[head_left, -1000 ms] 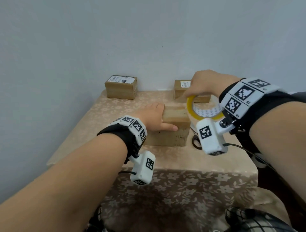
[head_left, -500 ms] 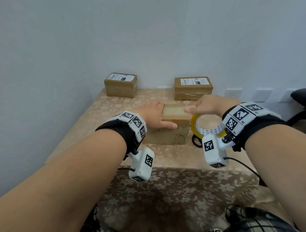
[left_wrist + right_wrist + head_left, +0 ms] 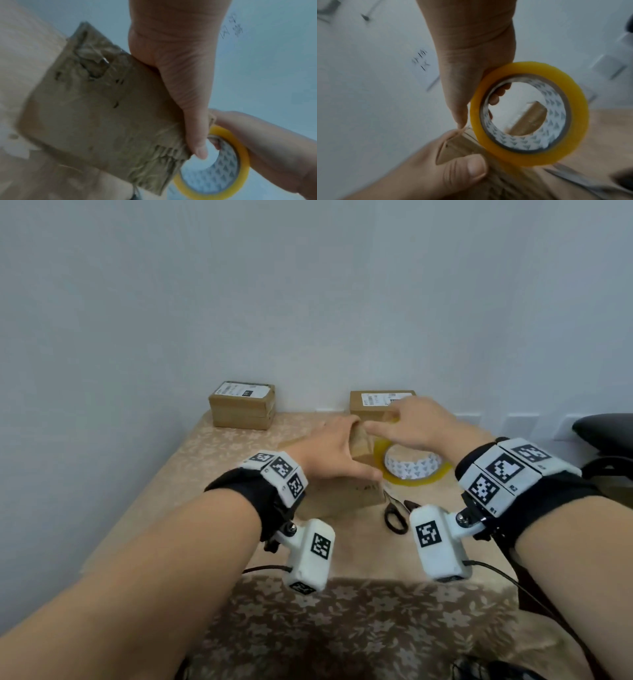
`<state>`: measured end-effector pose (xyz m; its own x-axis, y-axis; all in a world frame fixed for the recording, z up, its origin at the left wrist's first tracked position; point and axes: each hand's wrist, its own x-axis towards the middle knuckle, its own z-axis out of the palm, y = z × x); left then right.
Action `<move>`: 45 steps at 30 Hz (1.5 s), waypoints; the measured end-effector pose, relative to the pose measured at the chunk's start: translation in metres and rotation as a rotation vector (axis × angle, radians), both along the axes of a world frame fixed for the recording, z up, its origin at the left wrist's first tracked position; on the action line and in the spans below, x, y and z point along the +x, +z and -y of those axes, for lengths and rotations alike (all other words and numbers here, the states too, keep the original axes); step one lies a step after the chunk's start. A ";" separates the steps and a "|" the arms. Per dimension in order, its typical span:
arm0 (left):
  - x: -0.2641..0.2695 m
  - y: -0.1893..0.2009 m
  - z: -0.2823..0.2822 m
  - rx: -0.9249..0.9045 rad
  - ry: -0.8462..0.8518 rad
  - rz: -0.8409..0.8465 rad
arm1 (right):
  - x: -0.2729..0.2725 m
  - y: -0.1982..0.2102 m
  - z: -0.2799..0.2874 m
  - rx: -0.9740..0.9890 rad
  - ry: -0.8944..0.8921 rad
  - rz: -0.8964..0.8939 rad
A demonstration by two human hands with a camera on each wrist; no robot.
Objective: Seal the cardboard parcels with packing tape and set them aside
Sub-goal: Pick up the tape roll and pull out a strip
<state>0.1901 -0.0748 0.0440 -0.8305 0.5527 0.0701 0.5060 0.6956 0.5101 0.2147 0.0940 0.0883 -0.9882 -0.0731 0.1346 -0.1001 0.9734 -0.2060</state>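
Parcel (image 3: pixel 346 491), worn brown cardboard, sat mid-worktop (image 3: pixel 219 460) in head view, tilted w/ one corner raised. Left hand (image 3: pixel 329 457) gripped its near upper edge, thumb along the front face. Right hand (image 3: pixel 414 426) held the yellow tape roll (image 3: pixel 411 470) just right of the parcel, fingertips meeting the left hand's at the raised corner. Scissors (image 3: pixel 395 511) lay on the worktop right of the parcel, near the front edge. Two more labelled boxes sat at the back edge: one toward back-left corner (image 3: pixel 241 405), other (image 3: pixel 371 404) partly behind the right hand.

Left wrist view: left hand (image 3: pixel 175 65) curled on parcel (image 3: pixel 96 111) edge, thumb pressed down its side; cardboard torn & frayed. Tape roll (image 3: pixel 240 159) just beyond, in the right hand (image 3: pixel 254 135).

Right wrist view: right hand (image 3: pixel 471 65) had fingers hooked through the tape roll (image 3: pixel 529 113) core, thumb outside near parcel (image 3: pixel 464 146) corner. Left hand (image 3: pixel 423 166) thumb clamped on that corner. Scissors (image 3: pixel 583 178) blurred, lower right.
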 end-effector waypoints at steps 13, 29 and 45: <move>0.024 0.001 0.060 0.464 0.014 0.171 | -0.001 0.050 0.082 -0.265 0.103 -0.152; 0.018 0.013 0.071 0.092 0.088 0.141 | -0.003 0.032 0.023 0.191 -0.044 0.196; 0.010 0.017 0.076 -0.294 0.004 -0.294 | 0.016 -0.014 0.024 -0.212 -0.039 0.246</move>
